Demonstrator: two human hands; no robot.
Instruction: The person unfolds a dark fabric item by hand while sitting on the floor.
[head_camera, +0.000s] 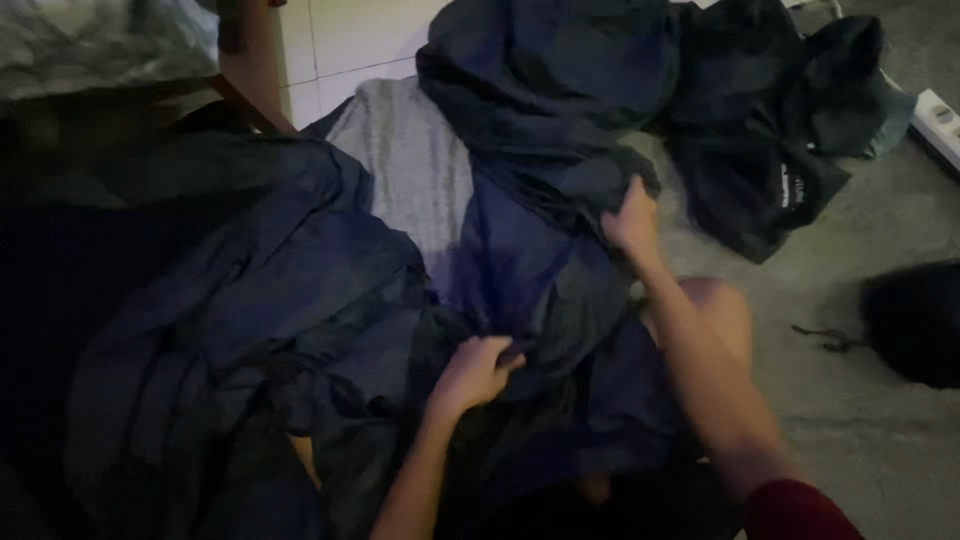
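Dark blue clothes (280, 300) fill the left and middle of the floor (860, 440), so there is no open way there. A black pile (770, 150) blocks the far right. A dark thing (915, 320) sits at the right edge. Bare floor lies open between them, near right.

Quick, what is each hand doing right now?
Left hand: closed, gripping the dark blue cloth.
Right hand: closed, gripping the same dark blue cloth higher up.
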